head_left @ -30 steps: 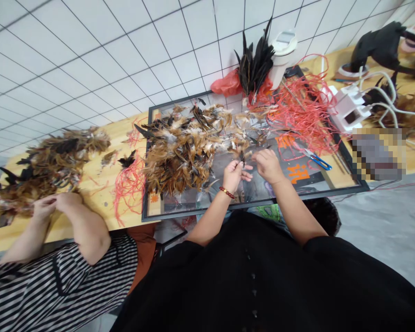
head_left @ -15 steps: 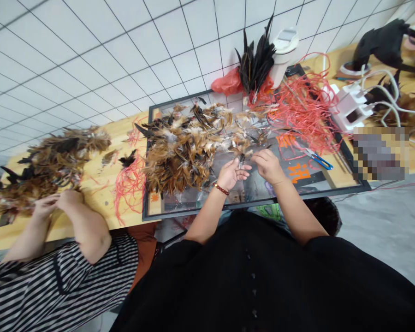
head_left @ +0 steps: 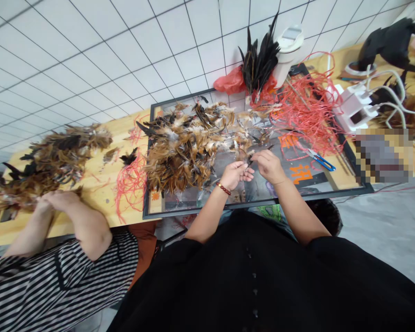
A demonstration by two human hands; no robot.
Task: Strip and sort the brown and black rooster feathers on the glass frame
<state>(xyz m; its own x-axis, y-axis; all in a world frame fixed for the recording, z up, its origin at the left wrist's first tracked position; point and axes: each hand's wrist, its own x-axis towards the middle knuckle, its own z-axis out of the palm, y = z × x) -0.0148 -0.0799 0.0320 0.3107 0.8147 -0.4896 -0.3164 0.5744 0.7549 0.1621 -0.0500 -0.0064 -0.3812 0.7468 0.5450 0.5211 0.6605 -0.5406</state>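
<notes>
My left hand (head_left: 235, 176), with a beaded bracelet at its wrist, is closed in a pinch on a small bunch of feathers (head_left: 243, 155). Close on its right, my right hand (head_left: 270, 167) has its fingers pressed together at the same bunch. What lies between its fingertips is too small to make out. Both hands are above a dark-framed glass panel (head_left: 224, 177). To the left of my hands spreads a heap of brown feathers (head_left: 181, 159).
Tangled red plastic string (head_left: 309, 108) and blue-handled scissors (head_left: 323, 161) lie on the right. Behind stand black feathers (head_left: 259, 64) in a red bag (head_left: 230, 82). A white power strip with plugs (head_left: 356, 106) is far right. At left, a co-worker's hands (head_left: 60, 199) are beside another feather pile (head_left: 60, 154).
My left fingers have curled in around the bunch, and my two hands have come together at it. The co-worker's hands have shifted slightly. The whole view has moved a little.
</notes>
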